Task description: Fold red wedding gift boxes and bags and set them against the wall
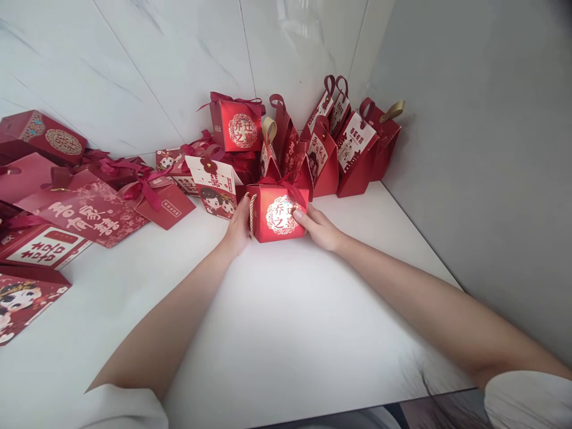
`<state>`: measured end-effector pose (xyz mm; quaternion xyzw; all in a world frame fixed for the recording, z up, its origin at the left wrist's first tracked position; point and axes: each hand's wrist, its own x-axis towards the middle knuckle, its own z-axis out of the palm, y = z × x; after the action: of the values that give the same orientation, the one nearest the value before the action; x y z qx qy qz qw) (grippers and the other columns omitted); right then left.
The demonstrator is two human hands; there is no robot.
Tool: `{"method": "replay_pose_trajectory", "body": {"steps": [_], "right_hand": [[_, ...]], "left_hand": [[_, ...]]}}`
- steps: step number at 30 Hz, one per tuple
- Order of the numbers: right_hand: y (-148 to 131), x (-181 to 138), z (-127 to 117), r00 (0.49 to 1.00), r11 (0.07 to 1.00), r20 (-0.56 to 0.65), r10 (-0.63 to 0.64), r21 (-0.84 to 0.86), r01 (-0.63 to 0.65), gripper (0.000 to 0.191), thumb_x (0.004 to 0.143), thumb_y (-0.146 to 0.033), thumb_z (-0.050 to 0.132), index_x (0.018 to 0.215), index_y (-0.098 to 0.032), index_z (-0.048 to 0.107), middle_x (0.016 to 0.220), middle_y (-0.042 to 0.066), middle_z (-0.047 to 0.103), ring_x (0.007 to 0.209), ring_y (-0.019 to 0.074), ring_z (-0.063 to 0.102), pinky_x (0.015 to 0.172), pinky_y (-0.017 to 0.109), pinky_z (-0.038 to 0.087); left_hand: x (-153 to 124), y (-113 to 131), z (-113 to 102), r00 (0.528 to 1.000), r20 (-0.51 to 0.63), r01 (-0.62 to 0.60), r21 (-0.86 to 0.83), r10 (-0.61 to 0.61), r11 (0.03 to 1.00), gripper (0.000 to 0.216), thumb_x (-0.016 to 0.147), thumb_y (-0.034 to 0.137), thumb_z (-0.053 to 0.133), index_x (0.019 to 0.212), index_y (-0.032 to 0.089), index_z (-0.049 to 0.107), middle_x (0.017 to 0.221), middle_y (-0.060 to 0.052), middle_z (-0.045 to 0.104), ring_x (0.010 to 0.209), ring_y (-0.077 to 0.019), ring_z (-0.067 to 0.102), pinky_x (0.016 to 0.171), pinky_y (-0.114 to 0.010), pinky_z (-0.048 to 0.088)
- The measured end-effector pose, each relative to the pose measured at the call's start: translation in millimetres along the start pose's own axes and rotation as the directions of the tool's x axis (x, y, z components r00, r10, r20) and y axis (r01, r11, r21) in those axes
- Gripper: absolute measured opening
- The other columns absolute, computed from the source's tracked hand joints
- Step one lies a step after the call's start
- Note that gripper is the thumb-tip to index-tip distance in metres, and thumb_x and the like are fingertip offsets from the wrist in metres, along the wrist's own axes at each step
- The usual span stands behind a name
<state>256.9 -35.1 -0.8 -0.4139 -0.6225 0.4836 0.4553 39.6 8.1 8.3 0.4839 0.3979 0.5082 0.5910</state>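
Pressed against opposite walls by left hand point(236, 229) and right hand point(319, 229), both clamped on it: emblem box point(277, 214), upright on the white table point(286, 310). Step judged: steadying in place. Required next: equal squeeze from both sides, cord handle point(251, 215) kept free. Counted: two of this type, second emblem box point(239, 128) behind the first; handled bags point(355, 149) behind-right of it, at least four.

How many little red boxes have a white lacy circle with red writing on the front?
2. The near box is held between the left hand and right hand; the far box is atop the pile behind. More may be hidden there.
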Motion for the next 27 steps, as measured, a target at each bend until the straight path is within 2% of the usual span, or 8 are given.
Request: {"method": "replay_pose_trajectory", "body": {"steps": [2,5,9,13,17,21,24,27], "right_hand": [[-1,-1,1,0.997,0.998,-0.041,-0.059,-0.036,0.058,0.069,0.092,-0.071,0.055,0.142,-0.023,0.05,0.137,0.009,0.065,0.128,0.0321,0.06,0.115,0.047,0.043],[-4,-2,1,0.982,0.983,-0.085,-0.168,-0.09,0.16,0.073,0.09,-0.068,0.061,0.143,-0.022,0.045,0.139,0.012,0.062,0.125,0.0323,0.06,0.109,0.047,0.047],[-3,-1,-1,0.955,0.965,-0.16,-0.248,-0.132,0.228,0.075,0.088,-0.068,0.063,0.144,-0.023,0.042,0.142,0.014,0.058,0.126,0.0318,0.059,0.11,0.048,0.046],[-2,3,-1,0.958,0.974,-0.175,-0.227,-0.048,0.222,0.078,0.086,-0.072,0.061,0.142,-0.021,0.041,0.146,0.017,0.054,0.132,0.0315,0.055,0.114,0.048,0.043],[-3,3,0,0.964,0.967,-0.089,-0.249,0.038,0.254,0.078,0.09,-0.073,0.054,0.146,-0.022,0.036,0.153,0.016,0.047,0.143,0.0292,0.047,0.121,0.046,0.037],[-1,1,0,0.971,0.97,-0.008,-0.238,0.038,0.239,0.075,0.094,-0.068,0.053,0.15,-0.024,0.032,0.153,0.014,0.048,0.138,0.0286,0.05,0.117,0.046,0.042],[1,0,-1,0.988,0.99,0.064,-0.139,-0.008,0.14,0.07,0.095,-0.067,0.052,0.147,-0.022,0.038,0.134,0.012,0.062,0.121,0.0286,0.061,0.107,0.046,0.049],[2,0,-2,0.995,0.995,0.075,-0.063,-0.068,0.068,0.062,0.095,-0.069,0.049,0.134,-0.02,0.051,0.111,0.008,0.069,0.104,0.0267,0.065,0.097,0.044,0.051]], "left_hand": [[-5,1,2,0.984,-0.039,-0.169,0.067,0.172,0.983,0.04,0.089,0.057,0.066,0.116,0.028,0.07,0.132,-0.001,0.068,0.142,-0.0241,0.05,0.122,-0.029,0.034],[-11,-1,3,0.957,0.047,-0.288,0.007,0.288,0.958,0.06,0.079,0.067,0.073,0.125,0.029,0.068,0.141,-0.003,0.063,0.149,-0.0265,0.041,0.125,-0.029,0.03],[-10,-4,3,0.924,0.242,-0.301,-0.023,0.297,0.953,0.08,0.066,0.073,0.079,0.127,0.023,0.067,0.141,-0.012,0.063,0.15,-0.0349,0.039,0.123,-0.039,0.036],[-1,-5,-2,0.9,0.339,-0.332,0.126,0.274,0.935,0.08,0.075,0.07,0.074,0.135,0.019,0.06,0.142,-0.017,0.062,0.139,-0.0375,0.053,0.115,-0.047,0.045],[4,-13,-9,0.922,0.271,-0.33,0.169,0.278,0.929,0.075,0.076,0.07,0.072,0.13,0.019,0.062,0.135,-0.015,0.067,0.13,-0.0353,0.061,0.109,-0.044,0.051],[2,-20,-10,0.978,0.094,-0.191,0.022,0.188,0.981,0.063,0.075,0.073,0.066,0.107,0.019,0.071,0.112,-0.01,0.077,0.125,-0.0354,0.065,0.107,-0.045,0.054],[0,-17,-5,0.997,-0.032,-0.071,-0.098,0.068,0.993,0.058,0.073,0.071,0.064,0.097,0.019,0.072,0.092,-0.008,0.078,0.12,-0.0367,0.068,0.104,-0.048,0.058],[-2,-11,0,0.997,-0.077,-0.04,-0.126,0.03,0.991,0.052,0.073,0.067,0.065,0.095,0.02,0.073,0.088,-0.007,0.078,0.121,-0.0368,0.068,0.105,-0.048,0.058]]}}
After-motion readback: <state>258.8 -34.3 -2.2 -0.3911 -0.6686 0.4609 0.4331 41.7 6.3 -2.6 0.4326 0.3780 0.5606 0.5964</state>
